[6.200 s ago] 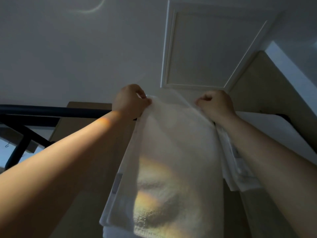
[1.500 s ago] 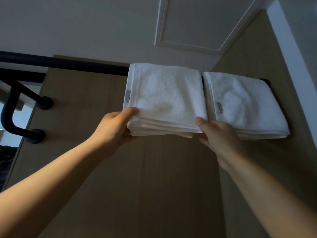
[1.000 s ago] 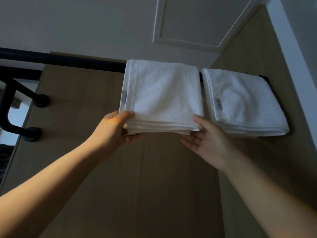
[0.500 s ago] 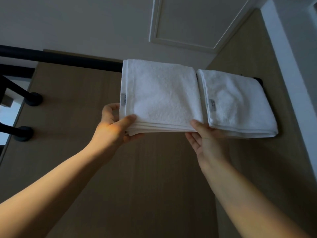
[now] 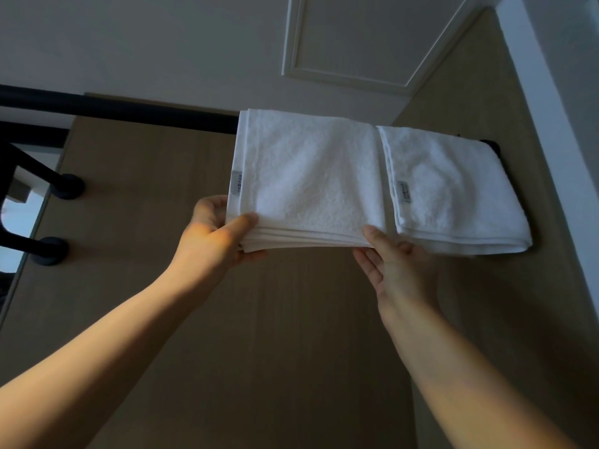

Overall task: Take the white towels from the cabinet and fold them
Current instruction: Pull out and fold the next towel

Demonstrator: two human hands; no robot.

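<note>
2 towels now abut on black rail [image 5: 129, 113]; gap closed. Left hand [image 5: 210, 234] pinches left towel [image 5: 308, 176] corner; right hand [image 5: 395, 270] flat, thumb at edge. We judge fold done, release next.

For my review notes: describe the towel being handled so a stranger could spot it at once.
Follow the black rail across the wooden panel to two folded towels side by side. It is the left towel, beside the rail's bare stretch; unlike the right towel, its lower left corner is pinched by the left hand.
</note>
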